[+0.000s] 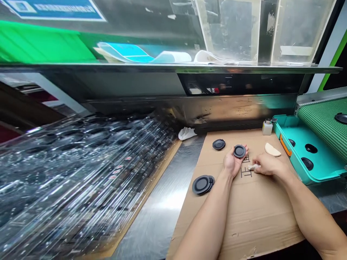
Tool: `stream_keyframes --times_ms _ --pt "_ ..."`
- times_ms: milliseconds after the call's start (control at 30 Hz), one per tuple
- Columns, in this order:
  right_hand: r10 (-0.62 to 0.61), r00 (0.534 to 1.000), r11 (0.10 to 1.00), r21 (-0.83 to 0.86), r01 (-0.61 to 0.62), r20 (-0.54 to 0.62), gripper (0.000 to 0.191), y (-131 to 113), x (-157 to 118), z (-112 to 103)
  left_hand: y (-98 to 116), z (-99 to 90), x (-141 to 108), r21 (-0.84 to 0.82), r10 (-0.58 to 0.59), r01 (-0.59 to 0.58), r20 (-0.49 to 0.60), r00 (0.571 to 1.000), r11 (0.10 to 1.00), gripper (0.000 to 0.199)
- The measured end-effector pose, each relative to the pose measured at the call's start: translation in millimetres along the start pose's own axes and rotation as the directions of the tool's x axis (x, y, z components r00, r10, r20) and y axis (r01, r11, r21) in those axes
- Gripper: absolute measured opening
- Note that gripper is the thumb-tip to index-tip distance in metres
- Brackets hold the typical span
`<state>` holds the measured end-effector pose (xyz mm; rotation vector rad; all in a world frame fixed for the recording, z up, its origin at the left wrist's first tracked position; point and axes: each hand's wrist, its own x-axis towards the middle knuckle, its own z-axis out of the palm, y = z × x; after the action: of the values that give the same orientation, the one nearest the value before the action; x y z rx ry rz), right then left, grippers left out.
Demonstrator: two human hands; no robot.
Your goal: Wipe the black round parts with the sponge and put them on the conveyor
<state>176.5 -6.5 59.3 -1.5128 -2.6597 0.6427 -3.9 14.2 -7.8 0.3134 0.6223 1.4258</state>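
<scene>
A round black part (239,151) rests in my left hand (232,162), its flat face turned up above the cardboard sheet (260,209). To its right, my right hand (267,164) pinches a small white cloth (253,167) just over the cardboard. Another black part (218,144) lies behind and to the left of my left hand. Several more overlap in a small pile (202,185) left of my left forearm. A cream half-round pad (272,150) is behind my right hand.
At the right, a teal tray (306,180) holds several black parts beside a green conveyor belt (325,119). A small bottle (267,127) stands near the tray. Clear plastic blister trays (89,180) fill the left side. A crumpled white cloth (187,133) and a metal shelf edge (162,68) are behind.
</scene>
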Motion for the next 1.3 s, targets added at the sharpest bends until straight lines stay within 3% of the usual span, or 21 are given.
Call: stream_keyframes --times_ms 67,133,200,400,600,767,933,1133,1233,1300 --pt "-0.084 0.98 0.996 0.026 0.09 -0.179 0.013 -2 3 1 -1 0.3 1 0.0 0.008 -0.008 0.005 1.0 1.0 0.034" --pt "-0.095 0.929 0.993 0.032 0.114 -0.357 0.021 -6 10 5 -4 1.2 1 -0.004 0.008 -0.008 0.011 1.0 1.0 0.035" --pt "-0.063 0.901 0.996 0.023 0.081 -0.43 0.025 -9 18 12 -8 1.9 2 -0.011 0.007 -0.007 0.019 1.0 1.0 0.035" --pt "0.001 0.906 0.995 -0.085 -0.041 -0.423 0.026 -16 37 30 -19 -0.5 0 0.051 0.057 -0.061 0.07 0.996 0.997 0.027" --pt "-0.096 0.945 0.993 -0.092 0.07 -0.312 0.022 -17 35 32 -22 -2.0 -2 0.08 0.075 -0.084 0.108 0.991 0.993 0.024" --pt "0.052 0.909 0.99 -0.1 -0.103 -0.413 0.025 -19 39 32 -26 -5.5 2 0.112 0.115 -0.127 0.106 0.988 0.986 0.026" --pt "-0.064 0.946 0.995 -0.094 0.036 -0.319 0.021 -21 41 34 -28 -7.3 4 0.114 0.121 -0.131 0.091 0.988 0.985 0.027" --pt "0.097 0.89 0.983 -0.097 -0.155 -0.445 0.025 -11 47 34 -32 -3.3 3 0.079 0.124 -0.129 0.062 0.99 0.989 0.023" --pt "0.021 0.875 0.995 -0.073 -0.064 -0.485 0.024 -10 50 34 -34 -1.6 3 0.065 0.106 -0.11 0.069 0.992 0.992 0.018" --pt "-0.06 0.89 0.998 -0.057 0.038 -0.452 0.022 -11 49 34 -33 -1.9 4 0.044 0.095 -0.097 0.055 0.994 0.994 0.017"
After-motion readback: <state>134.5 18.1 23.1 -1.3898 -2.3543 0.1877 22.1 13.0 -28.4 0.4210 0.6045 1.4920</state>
